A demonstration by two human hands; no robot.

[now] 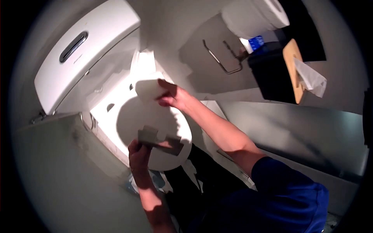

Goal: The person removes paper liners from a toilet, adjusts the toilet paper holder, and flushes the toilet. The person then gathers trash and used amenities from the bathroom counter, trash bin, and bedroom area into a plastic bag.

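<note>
My left hand (138, 155) is closed around the left end of a flat grey piece with a notch in its upper edge (171, 145), held above the front of the toilet lid. Farther back, my right hand (173, 97) pinches the edge of a pale flat piece (147, 90) between thumb and fingers. What that pale piece is I cannot make out; it blends with the bright surface behind. Beneath both hands lies the closed white toilet lid (128, 120), partly in shadow.
The toilet tank (105, 33) with its flush button stands at the back left. A metal wall holder (221, 64), a toilet paper roll (248, 17) and a black tissue box with a wooden front (293, 70) are at the upper right. A grey panel (70, 167) borders the left.
</note>
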